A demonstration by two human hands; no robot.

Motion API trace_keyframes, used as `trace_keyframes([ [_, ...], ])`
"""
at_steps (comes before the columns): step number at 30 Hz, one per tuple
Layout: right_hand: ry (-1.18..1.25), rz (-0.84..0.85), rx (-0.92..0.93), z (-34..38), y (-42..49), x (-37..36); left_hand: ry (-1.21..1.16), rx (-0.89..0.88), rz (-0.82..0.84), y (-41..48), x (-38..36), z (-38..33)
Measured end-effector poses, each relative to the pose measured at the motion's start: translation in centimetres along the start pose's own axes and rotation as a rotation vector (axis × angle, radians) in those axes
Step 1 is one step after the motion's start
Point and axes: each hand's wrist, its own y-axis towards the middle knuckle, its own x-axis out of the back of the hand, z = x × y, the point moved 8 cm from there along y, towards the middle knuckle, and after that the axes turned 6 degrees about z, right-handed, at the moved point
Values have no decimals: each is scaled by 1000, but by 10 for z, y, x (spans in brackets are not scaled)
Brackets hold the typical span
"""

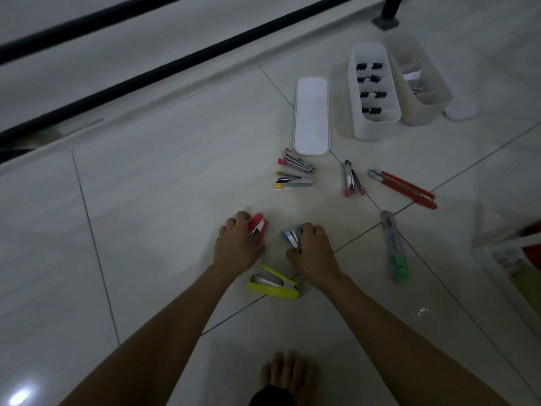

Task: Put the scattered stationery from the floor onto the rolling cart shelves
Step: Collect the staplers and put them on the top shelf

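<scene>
Centre frame | left hand (238, 244) curling around red stapler (258, 228) | right hand (313, 250) gripping blue stapler (291, 236) | probably grabbing two together to save trips | yellow stapler (273, 285) lying just below

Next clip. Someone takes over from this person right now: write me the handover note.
Left hand grips the red stapler, down at the floor.
Right hand grips the blue stapler, likewise.
On the tiles: yellow stapler between the forearms, small staplers farther out, two red cutters, green cutter, white lid, clip box, second box.
Done: nothing seen shelved; the cart is not clearly in view.
Left: carry both held staplers, then everything else, to the shelves.
</scene>
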Motion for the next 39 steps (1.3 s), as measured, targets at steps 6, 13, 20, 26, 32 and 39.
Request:
trace_keyframes([
  [6,238,-39,-58,4,17,2,-88,26,29,17,-2,1],
  [13,464,-44,-174,8,37,1,152,-7,-104,29,0,-11],
  [20,723,105,-115,1,41,-3,319,-82,-69,31,-8,-28],
  [26,276,11,143,24,10,-5,410,-169,-34,38,5,-19],
  [32,-415,134,448,33,-25,-43,597,-241,-133,21,9,12],
  [39,-82,225,449,22,-14,-25,713,-234,-179,14,3,12],
])
